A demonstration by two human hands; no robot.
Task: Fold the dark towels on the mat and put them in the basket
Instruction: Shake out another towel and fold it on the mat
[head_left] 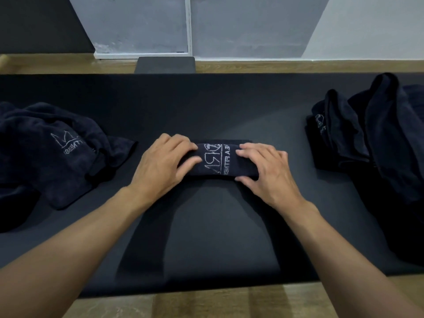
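Left hand (pixel 165 161) grips left end of folded towel (pixel 220 160), fingers curled over top, thumb on near side. Right hand (pixel 268 171) clamps right end likewise. Towel lies mid-mat (pixel 206 106), white logo up. Crumpled towel (pixel 57 152) at left, dark heap (pixel 378 134) at right, both well apart from hands.

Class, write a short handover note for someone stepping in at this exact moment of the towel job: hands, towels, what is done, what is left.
The left hand grips the left end of the folded towel; the right hand grips its right end.
The towel lies in the middle of the mat. The crumpled towels lie at the left, the heaped towels at the right. No basket can be made out.
Done: one towel folded narrow.
Left: finish it, fold the crumpled ones, put them in the basket.
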